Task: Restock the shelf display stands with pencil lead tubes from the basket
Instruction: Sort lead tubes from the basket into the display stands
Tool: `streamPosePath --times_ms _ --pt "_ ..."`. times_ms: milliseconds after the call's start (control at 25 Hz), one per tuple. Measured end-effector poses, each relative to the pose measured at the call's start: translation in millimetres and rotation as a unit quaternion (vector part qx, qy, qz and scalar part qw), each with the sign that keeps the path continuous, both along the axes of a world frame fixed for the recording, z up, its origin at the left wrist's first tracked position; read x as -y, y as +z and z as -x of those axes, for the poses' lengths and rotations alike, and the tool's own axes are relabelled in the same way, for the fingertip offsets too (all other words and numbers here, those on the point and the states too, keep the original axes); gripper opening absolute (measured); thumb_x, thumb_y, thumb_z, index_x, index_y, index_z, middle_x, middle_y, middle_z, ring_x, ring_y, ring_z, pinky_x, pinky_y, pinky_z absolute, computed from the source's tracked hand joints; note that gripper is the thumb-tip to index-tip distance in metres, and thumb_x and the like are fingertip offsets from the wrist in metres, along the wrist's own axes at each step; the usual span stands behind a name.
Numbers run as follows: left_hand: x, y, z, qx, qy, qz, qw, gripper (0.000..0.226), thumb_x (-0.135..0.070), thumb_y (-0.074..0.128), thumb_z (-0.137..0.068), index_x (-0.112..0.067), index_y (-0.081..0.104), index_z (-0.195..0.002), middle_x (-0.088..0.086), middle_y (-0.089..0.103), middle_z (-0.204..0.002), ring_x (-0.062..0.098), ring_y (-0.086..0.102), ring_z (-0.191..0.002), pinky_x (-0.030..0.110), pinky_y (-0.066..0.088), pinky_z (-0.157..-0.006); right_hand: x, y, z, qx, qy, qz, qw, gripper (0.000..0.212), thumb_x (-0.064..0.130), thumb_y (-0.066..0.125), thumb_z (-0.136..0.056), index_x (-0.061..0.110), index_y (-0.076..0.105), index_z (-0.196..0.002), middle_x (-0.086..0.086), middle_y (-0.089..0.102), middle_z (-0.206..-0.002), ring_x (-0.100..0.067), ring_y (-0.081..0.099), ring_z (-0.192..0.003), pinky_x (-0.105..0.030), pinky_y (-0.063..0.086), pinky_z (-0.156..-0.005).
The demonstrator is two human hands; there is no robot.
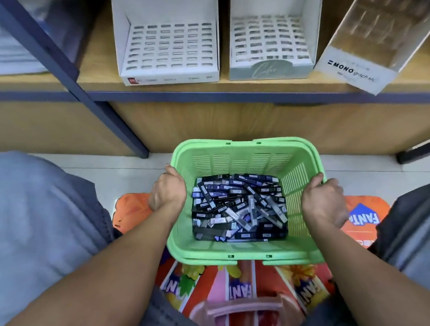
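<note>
A green plastic basket (243,151) sits on the floor between my knees, holding a heap of dark pencil lead tubes (238,209). My left hand (168,187) grips the basket's left rim, fingers curled over the edge. My right hand (323,199) grips the right rim the same way. On the wooden shelf above stand two white display stands with grids of slots: the left stand (169,46) looks empty, the right stand (268,41) shows dark shapes in its slots.
A tilted clear MONO graph box (367,45) leans at the shelf's right end. A blue metal shelf upright (85,87) slants down on the left. An orange printed mat (240,286) lies under the basket, a pink stool (244,313) below me.
</note>
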State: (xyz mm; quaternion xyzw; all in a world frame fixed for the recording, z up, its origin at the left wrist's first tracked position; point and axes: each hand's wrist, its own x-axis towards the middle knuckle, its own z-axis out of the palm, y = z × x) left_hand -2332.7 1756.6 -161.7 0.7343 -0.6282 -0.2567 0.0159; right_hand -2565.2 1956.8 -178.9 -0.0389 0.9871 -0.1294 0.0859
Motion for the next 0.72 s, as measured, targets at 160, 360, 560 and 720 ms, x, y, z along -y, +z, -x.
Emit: streamPosePath --times_ms 160,360,560,720 --pt "-4 14 5 0.013 -0.025 0.004 1.0 0.06 -0.039 0.017 -0.109 -0.002 0.064 -0.119 0.025 0.065 -0.125 0.041 0.061 -0.115 0.042 0.045 -0.095 -1 7 -7 -0.029 0.045 0.011 0.998 0.042 0.033 0.029 -0.107 0.0 0.051 -0.119 -0.024 0.057 -0.115 -0.04 0.057 -0.1 -0.043 0.038 -0.071" --pt "-13 43 25 0.019 -0.063 0.001 0.998 0.053 -0.022 0.055 -0.096 -0.004 0.035 -0.141 0.016 0.055 -0.136 0.036 0.059 -0.12 0.041 0.045 -0.092 2 17 -24 -0.037 0.116 0.024 0.992 0.052 0.018 0.052 -0.092 -0.003 0.038 -0.138 -0.023 0.047 -0.131 -0.041 0.045 -0.121 -0.052 0.039 -0.097" --pt "-18 35 17 0.093 -0.247 0.186 0.947 0.07 -0.005 0.066 -0.082 -0.005 0.032 -0.143 0.015 0.04 -0.139 0.035 0.044 -0.128 0.048 0.039 -0.104 25 27 -43 -0.1 0.323 -0.005 0.941 0.056 0.0 0.059 -0.082 0.003 0.044 -0.136 -0.017 0.047 -0.133 -0.035 0.05 -0.122 -0.047 0.039 -0.103" --pt "-34 17 45 0.064 -0.46 0.083 0.882 0.063 0.007 0.06 -0.081 -0.005 0.045 -0.141 0.017 0.05 -0.138 0.033 0.051 -0.126 0.045 0.045 -0.107 50 8 -66 0.166 0.375 -0.048 0.911 0.063 -0.004 0.061 -0.088 0.008 0.038 -0.145 -0.016 0.044 -0.148 -0.034 0.05 -0.132 -0.042 0.045 -0.11"
